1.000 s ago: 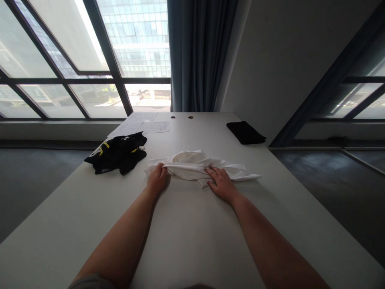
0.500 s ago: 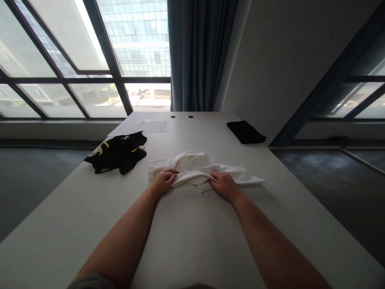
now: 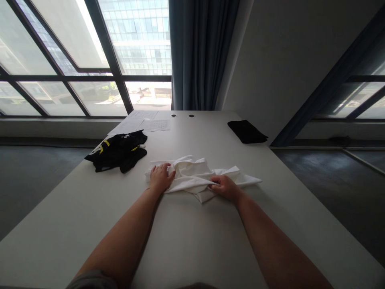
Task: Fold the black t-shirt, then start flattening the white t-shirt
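Observation:
A crumpled white cloth (image 3: 192, 168) lies across the middle of the white table (image 3: 192, 241), with folds and a pointed corner stretching to the right. On its left part rests my left hand (image 3: 161, 176), palm down, fingers spread. My right hand (image 3: 224, 186) pinches a fold near the cloth's middle right, thumb and fingers closed on it. One flap of the cloth hangs toward me between the two hands, lying on the tabletop.
Left of the cloth lies a bunched black garment (image 3: 120, 152) with yellow and white marks. Behind it are printed papers (image 3: 155, 125). A folded black cloth (image 3: 247, 131) sits at the right edge. Two round holes are near the far edge.
My left hand has shifted slightly left and its fingers have spread on the cloth. The cloth's front flap now reaches nearer to me, and its folds have changed.

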Tool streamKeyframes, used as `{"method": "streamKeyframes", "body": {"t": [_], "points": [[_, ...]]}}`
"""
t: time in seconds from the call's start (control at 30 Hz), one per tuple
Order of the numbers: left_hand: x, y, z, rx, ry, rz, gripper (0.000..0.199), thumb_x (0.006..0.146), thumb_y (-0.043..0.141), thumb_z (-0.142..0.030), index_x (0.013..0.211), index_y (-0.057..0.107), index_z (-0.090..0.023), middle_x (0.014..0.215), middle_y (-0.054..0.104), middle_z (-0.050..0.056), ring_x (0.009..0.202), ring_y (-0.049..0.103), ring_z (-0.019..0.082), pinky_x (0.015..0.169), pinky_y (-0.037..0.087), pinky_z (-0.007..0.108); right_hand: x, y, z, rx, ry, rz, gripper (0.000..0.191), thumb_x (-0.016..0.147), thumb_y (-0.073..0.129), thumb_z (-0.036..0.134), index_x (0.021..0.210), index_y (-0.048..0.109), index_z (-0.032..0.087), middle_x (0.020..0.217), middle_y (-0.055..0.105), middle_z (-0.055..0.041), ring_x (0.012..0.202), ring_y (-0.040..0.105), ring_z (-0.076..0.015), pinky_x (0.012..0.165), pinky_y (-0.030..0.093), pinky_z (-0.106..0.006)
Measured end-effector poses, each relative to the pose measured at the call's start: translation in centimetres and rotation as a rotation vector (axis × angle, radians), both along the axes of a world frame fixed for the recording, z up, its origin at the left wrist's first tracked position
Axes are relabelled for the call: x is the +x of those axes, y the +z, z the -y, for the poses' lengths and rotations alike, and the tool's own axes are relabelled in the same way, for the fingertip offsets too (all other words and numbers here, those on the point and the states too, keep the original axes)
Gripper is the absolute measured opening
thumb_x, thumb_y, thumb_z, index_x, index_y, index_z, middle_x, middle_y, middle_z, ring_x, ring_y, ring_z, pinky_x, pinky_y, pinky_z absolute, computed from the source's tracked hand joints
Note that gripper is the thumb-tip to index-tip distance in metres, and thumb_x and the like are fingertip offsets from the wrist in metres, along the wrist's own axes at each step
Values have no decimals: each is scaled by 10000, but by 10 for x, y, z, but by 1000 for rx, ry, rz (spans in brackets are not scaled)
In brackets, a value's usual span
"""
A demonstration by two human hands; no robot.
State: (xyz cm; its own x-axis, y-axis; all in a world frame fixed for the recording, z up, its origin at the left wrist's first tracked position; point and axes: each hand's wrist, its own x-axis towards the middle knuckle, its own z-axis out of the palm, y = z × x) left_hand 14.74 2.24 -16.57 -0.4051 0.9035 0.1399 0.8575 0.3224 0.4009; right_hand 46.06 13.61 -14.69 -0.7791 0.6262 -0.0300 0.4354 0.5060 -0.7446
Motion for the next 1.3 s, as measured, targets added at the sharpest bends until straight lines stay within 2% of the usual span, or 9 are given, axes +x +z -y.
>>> {"method": "streamKeyframes", "body": {"t": [0.17, 0.4, 0.6, 0.7, 0.8, 0.9, 1.0, 1.13, 1.3], "points": [[0, 7, 1, -79, -30, -67, 483, 985, 574, -599, 1313, 704, -269, 1131, 800, 114, 1180, 710, 320, 1166, 426, 490, 1, 3, 0, 5, 94, -16, 619, 855, 578, 751, 711, 558, 149, 681, 470, 11, 695, 408, -102, 656, 287, -238], [0, 10, 3, -73, -16, -70, 288, 1038, 478, -381, 956, 721, -250, 993, 779, 79, 1033, 712, 254, 973, 475, 346, -3, 5, 14, 81, 161, -82, 652, 932, 508, 757, 681, 519, 156, 630, 440, 17, 642, 381, -88, 635, 274, -243], [-5, 6, 4, 99, -46, 139, 299, 1053, 439, -384, 974, 688, -238, 1009, 750, 69, 959, 679, 226, 838, 478, 314, -1, 8, 23, 294, -118, -271, 467, 989, 495, 633, 906, 617, 189, 727, 602, -26, 680, 523, -132, 695, 428, -258], [-5, 1, 5, 126, -124, 142, 334, 1055, 442, -450, 945, 678, -242, 919, 732, 60, 891, 676, 228, 825, 502, 326, -4, 16, 36, 509, -222, -303, 343, 1031, 484, 491, 1030, 673, 205, 920, 690, -98, 864, 639, -191, 856, 527, -319], [-4, -3, 5, 171, -320, 158, 320, 1049, 465, -456, 1052, 712, -252, 1059, 756, 73, 1022, 700, 233, 946, 548, 347, -12, 18, 45, 622, -149, -309, 349, 1017, 556, 429, 1271, 677, 223, 1306, 656, -152, 1269, 614, -266, 1140, 500, -444], [-4, -6, 5, 172, -545, 191, 371, 986, 590, -415, 1316, 692, -279, 1447, 667, 80, 1325, 636, 252, 1169, 500, 371, -20, 5, 39, 569, -60, -261, 613, 961, 670, 482, 1512, 564, 236, 1615, 445, -152, 1534, 419, -298, 1282, 393, -500], [-4, -8, 4, 101, -556, 164, 566, 895, 725, -398, 1442, 637, -282, 1578, 578, 82, 1449, 560, 302, 1268, 430, 422, -24, -14, 23, 380, -57, -244, 835, 906, 728, 510, 1634, 434, 224, 1662, 396, -162, 1550, 414, -299, 1282, 397, -480], [1, -5, 2, 19, -391, 130, 558, 902, 738, -410, 1427, 627, -258, 1390, 714, 100, 1311, 662, 305, 1152, 515, 411, -25, -22, 14, 208, -71, -196, 796, 903, 708, 436, 1631, 443, 252, 1557, 554, -121, 1405, 582, -265, 1208, 467, -428], [9, 5, 4, -53, -300, 47, 297, 1060, 436, -411, 1040, 695, -268, 966, 774, 74, 1002, 736, 263, 867, 528, 329, -28, -11, 23, 160, -110, -69, 731, 889, 729, 472, 1553, 509, 260, 1410, 674, -111, 1238, 692, -291, 1011, 542, -367]]}}
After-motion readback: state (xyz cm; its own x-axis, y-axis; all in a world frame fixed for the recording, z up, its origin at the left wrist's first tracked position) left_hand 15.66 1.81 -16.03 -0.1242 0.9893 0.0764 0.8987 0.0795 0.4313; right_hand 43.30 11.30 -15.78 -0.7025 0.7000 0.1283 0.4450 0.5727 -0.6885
